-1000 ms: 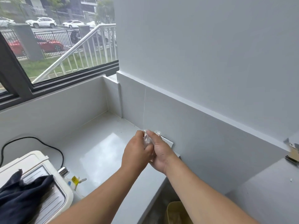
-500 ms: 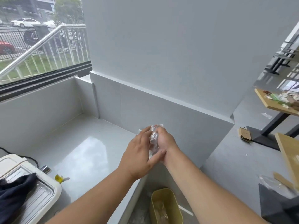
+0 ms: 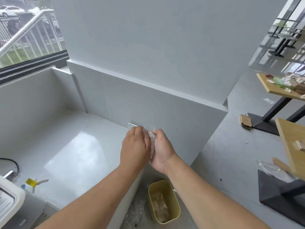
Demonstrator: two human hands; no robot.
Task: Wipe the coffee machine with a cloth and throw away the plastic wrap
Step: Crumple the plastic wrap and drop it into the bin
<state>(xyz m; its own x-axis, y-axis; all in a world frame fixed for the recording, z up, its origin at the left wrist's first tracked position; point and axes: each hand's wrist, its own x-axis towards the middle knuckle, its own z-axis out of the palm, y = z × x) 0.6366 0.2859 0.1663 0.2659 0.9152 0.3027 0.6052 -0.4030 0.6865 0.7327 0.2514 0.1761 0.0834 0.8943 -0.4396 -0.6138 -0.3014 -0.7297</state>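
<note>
A crumpled piece of clear plastic wrap [image 3: 151, 142] is pressed between my two palms above the right end of the grey counter [image 3: 69, 146]. My left hand [image 3: 134, 148] covers it from the left and my right hand [image 3: 160, 150] cups it from the right. Below the hands, on the floor, stands a yellow bin [image 3: 173, 210] with clear plastic inside. Only a corner of the white coffee machine [image 3: 9, 205] shows at the bottom left. The dark cloth is out of view.
A black cable [image 3: 13, 162] and a small yellow tag [image 3: 31, 181] lie on the counter near the machine. Loose plastic [image 3: 137, 212] lies on the floor beside the bin. Wooden tables [image 3: 290, 146] on black bases stand at the right. The grey wall [image 3: 148, 63] rises behind the counter.
My view has swung right and down, so the bin is fully visible and the cloth on the machine has left the frame. Both hands stayed together, still squeezing the wrap.
</note>
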